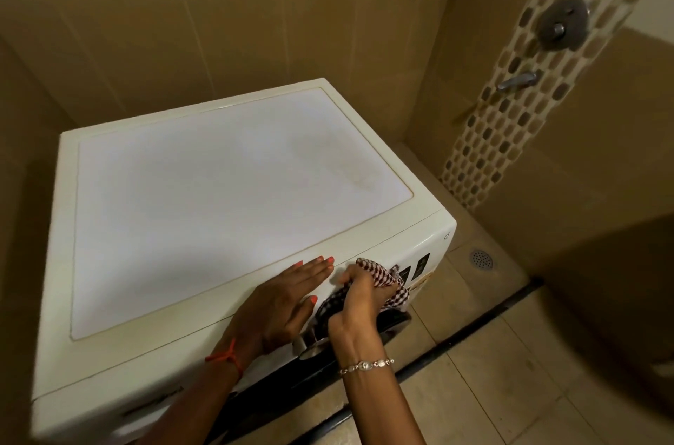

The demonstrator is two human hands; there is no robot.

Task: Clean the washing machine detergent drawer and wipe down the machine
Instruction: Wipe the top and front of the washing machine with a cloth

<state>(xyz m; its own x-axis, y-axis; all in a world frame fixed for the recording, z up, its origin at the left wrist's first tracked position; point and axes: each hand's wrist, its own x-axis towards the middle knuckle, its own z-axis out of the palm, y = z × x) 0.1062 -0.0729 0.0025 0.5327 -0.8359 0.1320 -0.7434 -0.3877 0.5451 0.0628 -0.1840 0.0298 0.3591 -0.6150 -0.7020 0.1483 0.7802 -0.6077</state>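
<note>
Since the washing machine (233, 189) was viewed from above, its rounded front rim was the nearest part to lean on, and it seemed to be used as a brace. At the far left of the front face a dark slot that may have been the detergent drawer (153, 404) was seen, apparently pushed in, though blur prevented certainty. The left hand (284, 302) was laid flat on the rim, fingers straight and together and nothing held, presumably to steady the body. Just beside it the right hand (355, 302) was curled tightly round a bunched checked cloth (383, 277), which was pressed against the control panel (419, 267) above a chrome-rimmed knob (310, 344). The wad was judged to suit the recesses round the controls. Wiping of the front was judged to be under way, while a faint yellowish mark on the right of the lid suggested more to be done. Dark buttons and a small corner mark were seen on the panel, but no brand or lettering could be read. Farther right, a floor drain (481, 259) and a shower valve (563, 23) were set in the tiled corner.
</note>
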